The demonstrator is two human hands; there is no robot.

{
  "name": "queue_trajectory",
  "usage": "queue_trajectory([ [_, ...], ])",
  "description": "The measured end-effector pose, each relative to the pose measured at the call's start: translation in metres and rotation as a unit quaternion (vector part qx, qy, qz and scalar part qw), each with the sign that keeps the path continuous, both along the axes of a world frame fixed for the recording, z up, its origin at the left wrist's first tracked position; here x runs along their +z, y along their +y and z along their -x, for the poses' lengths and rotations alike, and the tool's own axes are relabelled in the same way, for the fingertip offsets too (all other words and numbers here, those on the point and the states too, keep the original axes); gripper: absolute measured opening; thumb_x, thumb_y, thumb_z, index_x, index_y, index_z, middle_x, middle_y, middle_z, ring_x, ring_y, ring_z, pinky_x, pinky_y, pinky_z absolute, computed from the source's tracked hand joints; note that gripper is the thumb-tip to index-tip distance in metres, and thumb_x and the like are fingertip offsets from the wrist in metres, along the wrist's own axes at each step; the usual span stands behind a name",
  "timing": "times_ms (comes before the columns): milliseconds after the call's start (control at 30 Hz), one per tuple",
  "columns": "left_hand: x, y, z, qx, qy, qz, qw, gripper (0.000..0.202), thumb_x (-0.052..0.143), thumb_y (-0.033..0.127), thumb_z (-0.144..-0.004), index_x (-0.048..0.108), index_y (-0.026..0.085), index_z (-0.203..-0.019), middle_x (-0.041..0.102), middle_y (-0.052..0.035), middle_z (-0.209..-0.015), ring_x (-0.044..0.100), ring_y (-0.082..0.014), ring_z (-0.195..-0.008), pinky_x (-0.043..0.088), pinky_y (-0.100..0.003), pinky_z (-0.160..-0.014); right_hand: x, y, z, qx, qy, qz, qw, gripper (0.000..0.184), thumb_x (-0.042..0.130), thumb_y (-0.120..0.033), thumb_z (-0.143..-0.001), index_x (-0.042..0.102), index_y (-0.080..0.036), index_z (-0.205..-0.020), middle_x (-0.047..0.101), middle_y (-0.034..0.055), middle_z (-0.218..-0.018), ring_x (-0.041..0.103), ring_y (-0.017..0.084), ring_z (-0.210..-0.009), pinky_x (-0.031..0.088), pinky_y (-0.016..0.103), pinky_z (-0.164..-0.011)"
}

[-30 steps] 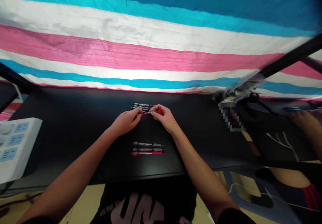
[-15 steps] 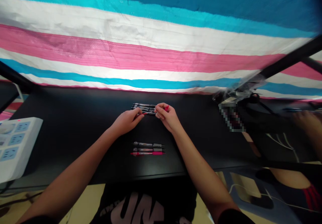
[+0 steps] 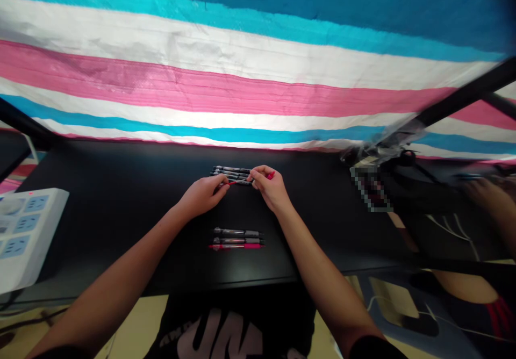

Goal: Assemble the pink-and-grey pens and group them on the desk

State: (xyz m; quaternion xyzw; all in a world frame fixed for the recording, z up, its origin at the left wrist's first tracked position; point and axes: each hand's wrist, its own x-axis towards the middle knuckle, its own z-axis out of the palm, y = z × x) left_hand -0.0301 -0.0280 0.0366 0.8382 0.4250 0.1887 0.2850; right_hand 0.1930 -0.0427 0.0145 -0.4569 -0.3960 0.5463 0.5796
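On a black table (image 3: 121, 208) my two hands meet over a red pen (image 3: 237, 182). My left hand (image 3: 203, 193) pinches its thin left end. My right hand (image 3: 269, 186) is closed round its right end, where a red tip sticks out past the fingers. Just behind the hands lies a small bunch of dark pens (image 3: 231, 172). Nearer to me, three pens lie side by side in a row (image 3: 237, 238): two dark ones and a pink one at the front.
A white power strip (image 3: 24, 230) sits at the table's left edge. A striped pink, white and blue sheet (image 3: 242, 79) hangs behind the table. At the right, another person's hand (image 3: 487, 198) works by clutter and a black bar (image 3: 463, 95).
My right hand has slid a little to the right along the red pen, so the red end now shows past its fingers. My left hand has stayed put.
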Motion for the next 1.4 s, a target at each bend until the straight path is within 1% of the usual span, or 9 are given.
queue_trajectory([
  [133, 0.0010, -0.0015, -0.0004, -0.006, -0.009, -0.004, 1.000, 0.019, 0.050, 0.034, -0.098, 0.062, 0.020, -0.092, 0.062, 0.0001, -0.070, 0.057, -0.0165, -0.061, 0.035, -0.027, -0.061, -0.0031, 0.0013, -0.0009, 0.005, 0.007, 0.001, 1.000, 0.026, 0.083, -0.041, -0.079, 0.069, -0.019, -0.083, 0.069, -0.0006, -0.063, 0.032, 0.005, -0.042, 0.030, 0.026, -0.048],
  [233, 0.0020, -0.0024, -0.0003, -0.011, -0.019, -0.002, 1.000, 0.021, 0.049, 0.035, -0.100, 0.064, 0.020, -0.105, 0.064, 0.0004, -0.071, 0.059, -0.0169, -0.063, 0.038, -0.027, -0.062, -0.0044, 0.0017, -0.0009, 0.008, 0.002, 0.005, 1.000, 0.030, 0.083, -0.045, -0.078, 0.067, -0.020, -0.083, 0.068, -0.0014, -0.061, 0.033, 0.006, -0.042, 0.030, 0.026, -0.047],
  [333, 0.0021, -0.0022, -0.0004, -0.022, -0.027, -0.006, 0.999, 0.027, 0.050, 0.038, -0.101, 0.066, 0.021, -0.115, 0.068, -0.0007, -0.079, 0.063, -0.0173, -0.068, 0.041, -0.027, -0.065, -0.0032, 0.0013, -0.0003, 0.013, -0.007, 0.007, 1.000, 0.033, 0.084, -0.046, -0.076, 0.067, -0.020, -0.085, 0.068, -0.0012, -0.063, 0.035, 0.006, -0.044, 0.031, 0.025, -0.048],
  [433, 0.0013, -0.0012, -0.0009, -0.038, -0.038, -0.025, 0.998, 0.029, 0.048, 0.038, -0.103, 0.070, 0.021, -0.109, 0.072, -0.0039, -0.088, 0.065, -0.0176, -0.073, 0.045, -0.028, -0.071, -0.0003, 0.0002, 0.0008, 0.022, -0.005, 0.012, 1.000, 0.034, 0.086, -0.044, -0.074, 0.067, -0.020, -0.088, 0.070, -0.0003, -0.066, 0.036, 0.006, -0.045, 0.031, 0.025, -0.048],
  [500, 0.0005, -0.0006, -0.0011, -0.043, -0.043, -0.035, 0.998, 0.029, 0.047, 0.036, -0.104, 0.071, 0.020, -0.105, 0.073, -0.0052, -0.091, 0.065, -0.0179, -0.075, 0.046, -0.028, -0.074, 0.0014, -0.0006, 0.0014, 0.028, -0.002, 0.015, 1.000, 0.033, 0.085, -0.042, -0.074, 0.066, -0.020, -0.089, 0.073, 0.0008, -0.069, 0.037, 0.005, -0.045, 0.030, 0.024, -0.049],
  [733, -0.0021, -0.0001, 0.0007, -0.043, -0.043, -0.038, 0.997, 0.026, 0.050, 0.035, -0.103, 0.070, 0.019, -0.100, 0.072, -0.0052, -0.089, 0.065, -0.0178, -0.076, 0.047, -0.028, -0.075, 0.0014, -0.0011, 0.0020, 0.026, -0.019, 0.015, 0.999, 0.032, 0.086, -0.041, -0.073, 0.066, -0.020, -0.085, 0.076, 0.0023, -0.076, 0.039, 0.006, -0.047, 0.034, 0.025, -0.049],
  [967, -0.0023, 0.0009, -0.0003, -0.031, -0.037, -0.035, 0.998, 0.024, 0.050, 0.034, -0.102, 0.068, 0.020, -0.095, 0.071, -0.0044, -0.085, 0.064, -0.0186, -0.074, 0.046, -0.029, -0.074, 0.0012, -0.0011, 0.0021, 0.022, -0.019, 0.007, 1.000, 0.031, 0.085, -0.042, -0.074, 0.064, -0.021, -0.082, 0.076, 0.0019, -0.076, 0.037, 0.006, -0.046, 0.032, 0.025, -0.047],
  [1200, -0.0017, 0.0017, -0.0008, 0.001, -0.060, 0.021, 0.998, 0.030, 0.045, 0.036, -0.103, 0.064, 0.019, -0.087, 0.069, -0.0027, -0.076, 0.064, -0.0177, -0.069, 0.044, -0.028, -0.069, 0.0030, -0.0009, 0.0018, 0.012, -0.024, 0.010, 1.000, 0.028, 0.087, -0.039, -0.072, 0.070, -0.020, -0.084, 0.075, 0.0019, -0.074, 0.041, 0.007, -0.048, 0.033, 0.026, -0.049],
  [1400, -0.0062, 0.0021, -0.0015, 0.015, -0.076, 0.057, 0.995, 0.032, 0.044, 0.038, -0.101, 0.067, 0.018, -0.091, 0.065, 0.0004, -0.067, 0.059, -0.0150, -0.060, 0.042, -0.026, -0.063, 0.0037, -0.0008, 0.0024, 0.025, -0.016, 0.011, 1.000, 0.026, 0.085, -0.036, -0.072, 0.074, -0.020, -0.088, 0.077, 0.0038, -0.079, 0.041, 0.007, -0.049, 0.030, 0.026, -0.049],
])
